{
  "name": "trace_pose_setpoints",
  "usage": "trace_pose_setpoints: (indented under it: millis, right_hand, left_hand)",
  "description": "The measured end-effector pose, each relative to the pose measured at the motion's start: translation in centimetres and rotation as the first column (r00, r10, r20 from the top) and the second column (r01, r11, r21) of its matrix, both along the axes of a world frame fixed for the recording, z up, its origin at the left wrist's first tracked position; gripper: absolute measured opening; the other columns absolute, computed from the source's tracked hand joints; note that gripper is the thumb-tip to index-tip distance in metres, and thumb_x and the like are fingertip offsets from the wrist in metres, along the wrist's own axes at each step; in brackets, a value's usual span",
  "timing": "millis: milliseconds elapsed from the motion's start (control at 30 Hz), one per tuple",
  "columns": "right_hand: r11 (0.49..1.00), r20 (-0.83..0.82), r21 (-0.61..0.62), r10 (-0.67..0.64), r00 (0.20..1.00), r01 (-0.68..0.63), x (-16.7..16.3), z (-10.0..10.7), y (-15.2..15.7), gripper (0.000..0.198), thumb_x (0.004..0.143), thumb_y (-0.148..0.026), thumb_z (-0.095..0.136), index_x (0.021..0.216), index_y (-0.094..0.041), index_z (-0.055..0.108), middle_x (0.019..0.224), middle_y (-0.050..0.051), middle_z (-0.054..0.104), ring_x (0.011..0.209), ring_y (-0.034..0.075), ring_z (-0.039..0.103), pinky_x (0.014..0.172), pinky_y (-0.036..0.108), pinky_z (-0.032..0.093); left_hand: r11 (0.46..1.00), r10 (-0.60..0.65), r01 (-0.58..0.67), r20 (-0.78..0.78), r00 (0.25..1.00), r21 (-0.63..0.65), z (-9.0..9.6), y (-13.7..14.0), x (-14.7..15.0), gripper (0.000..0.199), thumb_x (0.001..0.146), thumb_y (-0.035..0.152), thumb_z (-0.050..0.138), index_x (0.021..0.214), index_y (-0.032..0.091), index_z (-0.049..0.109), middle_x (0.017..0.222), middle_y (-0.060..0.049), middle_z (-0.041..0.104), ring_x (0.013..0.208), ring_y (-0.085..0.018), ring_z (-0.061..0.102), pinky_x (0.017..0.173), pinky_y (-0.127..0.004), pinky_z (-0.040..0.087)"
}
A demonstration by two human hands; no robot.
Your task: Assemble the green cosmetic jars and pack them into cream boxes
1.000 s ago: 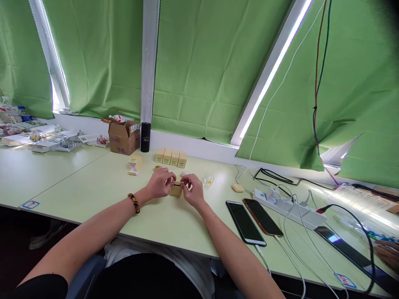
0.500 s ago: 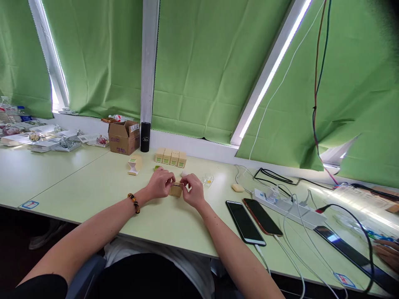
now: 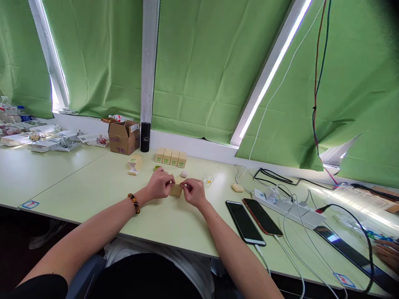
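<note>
Between my hands is a small tan cardboard box (image 3: 176, 190), held just over the table. My left hand (image 3: 160, 183) pinches its upper left corner, and my right hand (image 3: 193, 192) pinches the upper right one. Just beyond them lie a small pale pinkish object (image 3: 184, 174) and a green item (image 3: 157, 168), partly behind my left hand. A clear plastic piece with a yellow spot (image 3: 208, 180) rests to the right of them. Farther back stands a row of several small tan boxes (image 3: 171, 158) with green labels. An opened carton piece (image 3: 134, 165) stands to their left.
A brown cardboard box (image 3: 124, 137) and a black cylinder (image 3: 145, 137) stand at the back. Two phones (image 3: 246, 223) with cables, a white power strip (image 3: 288, 209) and a beige block (image 3: 237, 188) lie on the right. Another person's hand (image 3: 386, 254) shows at the right edge.
My right hand has turned slightly and its fingers have shifted along the box's upper edge. The pale pinkish object behind shows more fully. My left hand has barely moved.
</note>
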State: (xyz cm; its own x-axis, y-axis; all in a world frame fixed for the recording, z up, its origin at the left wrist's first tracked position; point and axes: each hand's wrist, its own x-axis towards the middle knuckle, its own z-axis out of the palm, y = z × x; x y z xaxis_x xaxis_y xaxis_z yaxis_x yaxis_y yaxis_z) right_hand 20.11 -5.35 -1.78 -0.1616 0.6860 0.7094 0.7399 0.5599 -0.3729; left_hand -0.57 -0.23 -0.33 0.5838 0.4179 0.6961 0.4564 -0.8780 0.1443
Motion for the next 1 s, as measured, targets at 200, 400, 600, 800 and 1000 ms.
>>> trace_pose_setpoints:
  millis: [200, 400, 600, 800, 1000]
  right_hand:
    - [0.992, -0.010, -0.118, 0.036, 0.999, -0.037, 0.1, 0.3, -0.1, 0.011, 0.079, -0.025, 0.058, 0.070, -0.023, 0.064, 0.051, -0.004, 0.046, 0.049, 0.014, 0.042, 0.057, 0.028, 0.038]
    - [0.972, -0.040, -0.208, 0.100, 0.994, -0.106, 0.8, 1.1, -0.3, 0.026, 0.074, -0.019, 0.060, 0.098, -0.025, 0.052, 0.055, -0.011, 0.044, 0.049, 0.012, 0.040, 0.059, 0.025, 0.036]
    - [0.927, 0.044, -0.373, 0.065, 0.997, -0.044, 1.7, 1.0, 0.4, 0.027, 0.073, -0.018, 0.063, 0.093, -0.026, 0.045, 0.056, -0.012, 0.049, 0.052, 0.014, 0.042, 0.056, 0.025, 0.029]
    - [0.896, 0.145, -0.353, -0.233, 0.962, 0.270, 2.0, 0.0, 1.6, 0.014, 0.084, -0.020, 0.061, 0.078, -0.025, 0.050, 0.061, -0.005, 0.057, 0.058, 0.015, 0.048, 0.057, 0.026, 0.026]
    - [0.854, 0.146, -0.487, -0.126, 0.981, 0.182, 2.9, 0.5, 1.8, 0.020, 0.073, -0.016, 0.073, 0.073, -0.023, 0.055, 0.066, -0.006, 0.060, 0.057, 0.011, 0.049, 0.055, 0.023, 0.029]
  left_hand:
    - [0.998, 0.011, -0.013, -0.033, 0.999, -0.067, 0.1, -0.1, 0.0, 0.009, 0.075, 0.016, 0.060, 0.070, 0.021, 0.066, 0.059, 0.001, 0.065, 0.057, -0.015, 0.053, 0.078, -0.036, 0.038]
    - [0.948, 0.232, -0.224, 0.012, 0.973, -0.228, -0.1, 0.7, 0.2, 0.027, 0.084, 0.018, 0.053, 0.098, 0.022, 0.075, 0.061, 0.001, 0.066, 0.060, -0.017, 0.060, 0.077, -0.033, 0.045]
    - [0.869, 0.317, -0.351, -0.151, 0.936, -0.350, -0.4, 1.2, 0.5, 0.032, 0.081, 0.017, 0.053, 0.099, 0.022, 0.080, 0.088, -0.007, 0.079, 0.083, -0.023, 0.071, 0.070, -0.030, 0.047]
    - [0.865, 0.308, -0.349, -0.167, 0.937, -0.361, -0.1, 0.7, 0.5, 0.021, 0.078, 0.017, 0.054, 0.077, 0.022, 0.075, 0.078, -0.005, 0.076, 0.073, -0.022, 0.068, 0.064, -0.030, 0.045]
    - [0.844, 0.378, -0.398, -0.128, 0.917, -0.359, 0.0, 1.0, 0.4, 0.029, 0.081, 0.016, 0.054, 0.095, 0.023, 0.078, 0.088, -0.006, 0.078, 0.086, -0.024, 0.071, 0.073, -0.031, 0.050]
